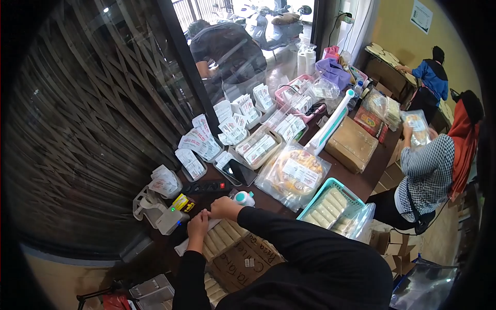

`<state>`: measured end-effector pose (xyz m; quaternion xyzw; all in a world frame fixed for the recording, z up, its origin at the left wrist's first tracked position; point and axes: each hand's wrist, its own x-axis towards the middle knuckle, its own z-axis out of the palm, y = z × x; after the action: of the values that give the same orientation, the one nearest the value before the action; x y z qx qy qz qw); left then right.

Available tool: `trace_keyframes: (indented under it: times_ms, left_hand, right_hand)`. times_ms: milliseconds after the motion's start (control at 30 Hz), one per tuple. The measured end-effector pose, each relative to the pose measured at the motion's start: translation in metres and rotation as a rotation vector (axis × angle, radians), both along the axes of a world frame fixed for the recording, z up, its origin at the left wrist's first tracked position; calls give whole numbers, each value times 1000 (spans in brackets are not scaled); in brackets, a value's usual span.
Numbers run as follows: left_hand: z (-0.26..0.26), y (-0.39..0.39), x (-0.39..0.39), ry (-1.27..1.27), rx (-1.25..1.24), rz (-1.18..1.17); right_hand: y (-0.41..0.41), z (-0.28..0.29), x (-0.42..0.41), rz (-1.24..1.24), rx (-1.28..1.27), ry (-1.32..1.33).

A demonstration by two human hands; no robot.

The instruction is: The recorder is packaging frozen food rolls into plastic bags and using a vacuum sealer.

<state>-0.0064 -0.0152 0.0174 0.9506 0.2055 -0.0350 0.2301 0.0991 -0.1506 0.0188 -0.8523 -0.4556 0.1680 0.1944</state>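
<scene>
Both of my hands meet at the near left of the dark table, over the far end of a clear pack of pale rolls [223, 238]. My left hand [198, 228] reaches up to it with the fingers bent. Against its fingertips lies my right hand [225, 209], its fingers curled. What the fingers pinch is too small to tell. Beneath the pack is a flat piece of brown cardboard [240, 271] with handwriting. A white label printer [170, 221] with lit indicators stands left of my hands, and a white and teal round container [245, 198] sits just beyond my right hand.
Tubs of printed labels [199, 139], a black power strip [205, 186] and a smartphone [238, 172] line the far side. Rightward are bagged pizzas [296, 170], a teal basket [348, 193] of packed rolls, a long sealer [329, 124] and brown packages [350, 145]. Two people stand at right.
</scene>
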Motion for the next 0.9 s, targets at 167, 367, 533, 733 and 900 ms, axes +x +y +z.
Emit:
trace_keyframes:
  times_ms: [167, 367, 533, 733, 900]
  left_hand:
    - [3, 0, -3, 16, -8, 11]
    - [8, -2, 1, 73, -34, 12]
    - [5, 2, -1, 95, -24, 37]
    - [-1, 4, 2, 86, -39, 14]
    - [-6, 7, 1, 81, -50, 22]
  right_hand:
    - [1, 0, -2, 14, 7, -4]
    - [2, -2, 0, -1, -13, 4]
    - [2, 4, -2, 17, -20, 4]
    - [3, -1, 1, -4, -37, 9]
    - [5, -1, 1, 5, -56, 21]
